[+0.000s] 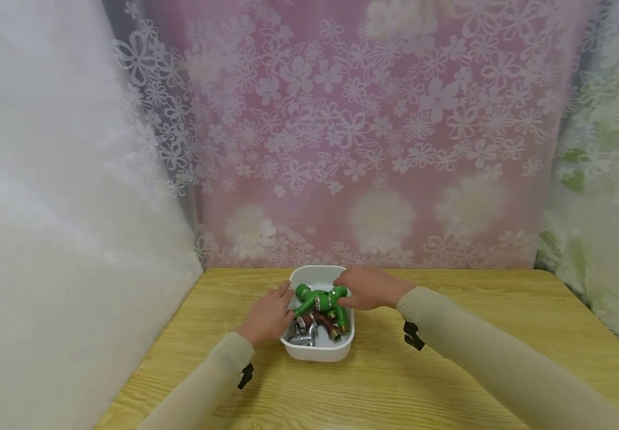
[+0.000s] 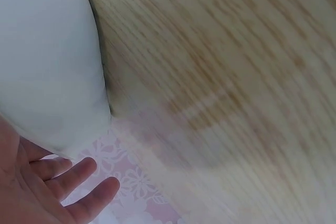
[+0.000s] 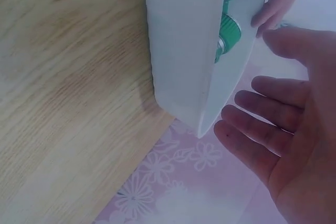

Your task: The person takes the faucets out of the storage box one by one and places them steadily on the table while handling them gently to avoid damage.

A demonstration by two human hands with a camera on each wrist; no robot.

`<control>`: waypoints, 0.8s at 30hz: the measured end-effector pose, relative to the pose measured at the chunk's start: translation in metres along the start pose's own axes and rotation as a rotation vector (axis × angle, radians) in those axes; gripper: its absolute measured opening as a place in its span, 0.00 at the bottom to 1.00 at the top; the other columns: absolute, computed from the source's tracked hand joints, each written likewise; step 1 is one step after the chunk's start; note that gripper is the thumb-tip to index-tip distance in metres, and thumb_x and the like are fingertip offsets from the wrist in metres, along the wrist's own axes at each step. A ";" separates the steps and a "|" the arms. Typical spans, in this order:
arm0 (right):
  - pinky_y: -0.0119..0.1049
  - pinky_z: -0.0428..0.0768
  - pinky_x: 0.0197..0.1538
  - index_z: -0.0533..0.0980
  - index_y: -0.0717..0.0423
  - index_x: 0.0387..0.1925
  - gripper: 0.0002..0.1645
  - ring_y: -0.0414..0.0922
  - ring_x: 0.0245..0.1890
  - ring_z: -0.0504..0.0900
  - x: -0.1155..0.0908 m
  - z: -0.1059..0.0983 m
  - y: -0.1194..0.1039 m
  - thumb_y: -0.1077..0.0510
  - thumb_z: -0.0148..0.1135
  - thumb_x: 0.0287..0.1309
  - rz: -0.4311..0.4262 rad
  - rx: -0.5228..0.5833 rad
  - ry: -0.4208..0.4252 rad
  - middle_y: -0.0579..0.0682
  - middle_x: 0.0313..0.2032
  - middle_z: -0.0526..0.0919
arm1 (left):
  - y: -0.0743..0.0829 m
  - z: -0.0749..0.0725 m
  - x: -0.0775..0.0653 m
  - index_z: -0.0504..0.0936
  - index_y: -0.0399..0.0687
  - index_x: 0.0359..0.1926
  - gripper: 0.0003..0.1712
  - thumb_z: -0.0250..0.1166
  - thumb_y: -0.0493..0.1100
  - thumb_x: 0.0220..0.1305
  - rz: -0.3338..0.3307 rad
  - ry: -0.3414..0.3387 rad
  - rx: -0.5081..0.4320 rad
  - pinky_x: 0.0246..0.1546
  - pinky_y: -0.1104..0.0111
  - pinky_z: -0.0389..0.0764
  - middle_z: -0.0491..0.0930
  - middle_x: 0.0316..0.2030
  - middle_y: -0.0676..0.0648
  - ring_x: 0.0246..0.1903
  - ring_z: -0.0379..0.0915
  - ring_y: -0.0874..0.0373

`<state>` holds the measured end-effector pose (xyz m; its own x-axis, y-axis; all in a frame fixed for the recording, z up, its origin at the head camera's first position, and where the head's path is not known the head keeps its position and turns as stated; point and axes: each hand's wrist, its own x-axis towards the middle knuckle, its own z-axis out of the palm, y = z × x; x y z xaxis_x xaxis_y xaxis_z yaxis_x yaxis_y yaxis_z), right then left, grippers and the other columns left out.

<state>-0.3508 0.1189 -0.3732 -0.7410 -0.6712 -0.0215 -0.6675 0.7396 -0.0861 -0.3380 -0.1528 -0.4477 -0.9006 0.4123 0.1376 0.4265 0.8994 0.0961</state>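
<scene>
A white tub (image 1: 319,355) stands on the table with several tap-like fittings in it. Green branched fittings (image 1: 309,306) lie toward its back and middle, some ends brass-coloured. In front of them are a brown fitting (image 1: 327,326) and a silver one (image 1: 302,339). My left hand (image 1: 269,316) is at the tub's left rim, fingers extended; in the left wrist view several fingers (image 2: 84,179) reach past its edge. Over the right rim is my right hand (image 1: 367,288), its fingertips near the green fittings. The right wrist view shows these fingers (image 3: 262,129) loosely straight, grasping nothing visible.
The wood-grain table (image 1: 449,358) extends on both sides of the tub and in front of it. A pink flowered curtain (image 1: 368,149) hangs behind the table's far edge. White sheeting (image 1: 73,239) hangs at the left, a patterned sheet (image 1: 605,227) at the right.
</scene>
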 end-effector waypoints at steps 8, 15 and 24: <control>0.49 0.79 0.61 0.78 0.56 0.62 0.28 0.51 0.60 0.80 0.025 -0.003 0.000 0.47 0.64 0.66 0.033 0.065 -0.050 0.54 0.60 0.81 | -0.001 0.004 0.001 0.66 0.40 0.73 0.31 0.52 0.50 0.75 -0.008 0.017 0.004 0.67 0.46 0.70 0.56 0.77 0.40 0.71 0.62 0.39; 0.49 0.79 0.61 0.77 0.58 0.63 0.29 0.53 0.60 0.81 0.039 -0.003 0.003 0.49 0.66 0.65 0.035 0.133 -0.100 0.56 0.61 0.81 | 0.001 0.004 0.003 0.66 0.39 0.73 0.32 0.53 0.49 0.75 -0.002 0.029 -0.001 0.66 0.46 0.70 0.57 0.77 0.39 0.71 0.63 0.38; 0.46 0.81 0.57 0.79 0.59 0.60 0.26 0.48 0.54 0.82 0.049 0.002 -0.001 0.51 0.67 0.64 0.043 0.133 -0.144 0.55 0.55 0.84 | 0.002 0.001 0.001 0.67 0.39 0.72 0.32 0.55 0.49 0.74 -0.026 0.015 -0.012 0.66 0.45 0.71 0.57 0.77 0.39 0.71 0.62 0.37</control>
<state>-0.3865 0.0854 -0.3764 -0.7443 -0.6460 -0.1691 -0.6126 0.7614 -0.2121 -0.3384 -0.1502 -0.4485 -0.9099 0.3869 0.1498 0.4043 0.9078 0.1114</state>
